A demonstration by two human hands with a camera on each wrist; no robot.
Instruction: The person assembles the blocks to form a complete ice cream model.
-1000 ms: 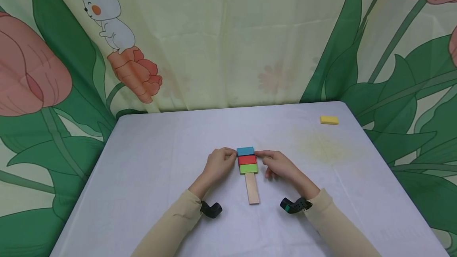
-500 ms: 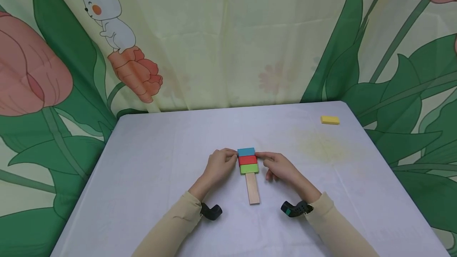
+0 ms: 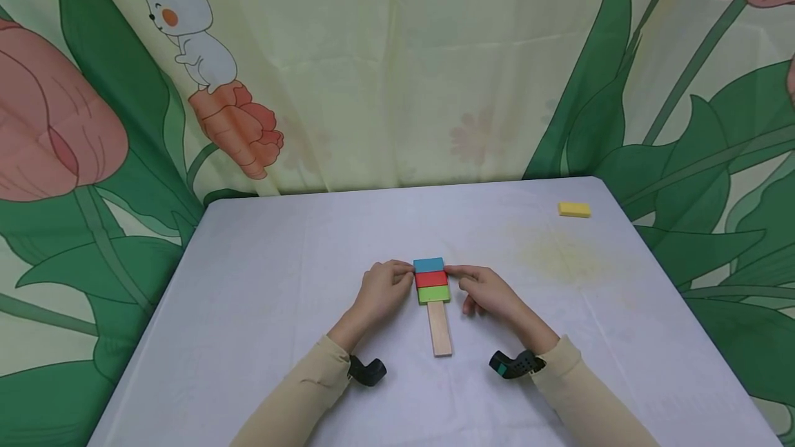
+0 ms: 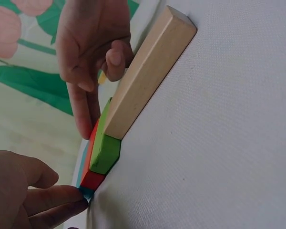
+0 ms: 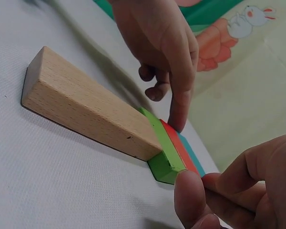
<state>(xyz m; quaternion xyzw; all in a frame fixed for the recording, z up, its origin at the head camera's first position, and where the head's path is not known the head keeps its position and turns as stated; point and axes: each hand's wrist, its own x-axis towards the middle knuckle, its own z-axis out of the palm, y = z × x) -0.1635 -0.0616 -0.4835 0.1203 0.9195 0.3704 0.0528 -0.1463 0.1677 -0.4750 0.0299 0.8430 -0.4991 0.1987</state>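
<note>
In the head view, a blue block (image 3: 428, 265), a red block (image 3: 431, 279) and a green block (image 3: 433, 294) lie flat against one another in a row. A long plain wooden block (image 3: 439, 328) runs from the green one toward the person, forming a stem. My left hand (image 3: 383, 291) touches the left end of the blue block with its fingertips. On the opposite end rests the extended index finger of my right hand (image 3: 488, 290), its other fingers bent. The left wrist view shows the green block (image 4: 106, 151) touching the wooden block's end.
A yellow block (image 3: 574, 210) lies alone near the table's far right corner. White cloth covers the table (image 3: 261, 323). Behind it hangs a printed curtain (image 3: 385, 74) with tulips and a rabbit. Both wrists wear black camera straps.
Both hands stay at the ends of the blue block. The blocks keep their arrangement; only a slight shift of the whole head view shows.
</note>
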